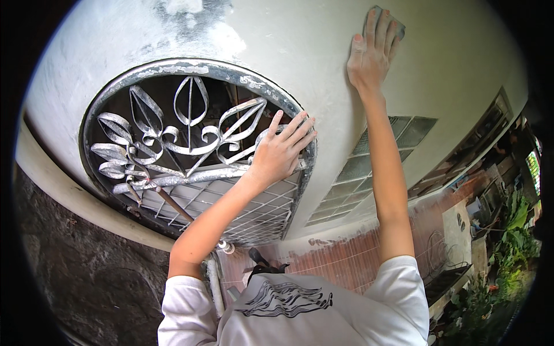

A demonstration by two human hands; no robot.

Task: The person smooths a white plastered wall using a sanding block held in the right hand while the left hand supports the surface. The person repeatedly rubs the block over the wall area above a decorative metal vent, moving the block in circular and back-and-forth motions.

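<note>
High on the pale plastered wall (311, 63), my right hand (371, 60) presses a dark grey piece of sandpaper (400, 29) flat under its fingers. Only the sheet's edges show past the fingertips. Lower and to the left, my left hand (278, 153) rests with spread fingers on the right side of the arched metal frame (254, 81), holding nothing. Scrolled, leaf-shaped ironwork (190, 138) with worn whitish paint fills the arch beside that hand. White dust coats the right hand's fingers.
Below the ironwork is a gate panel of crossed bars (242, 207). A glass-paned window (369, 167) sits under my right arm. Reddish floor tiles (340, 262) lie below, with a rough dark surface (86, 259) at left and plants (513, 248) at right.
</note>
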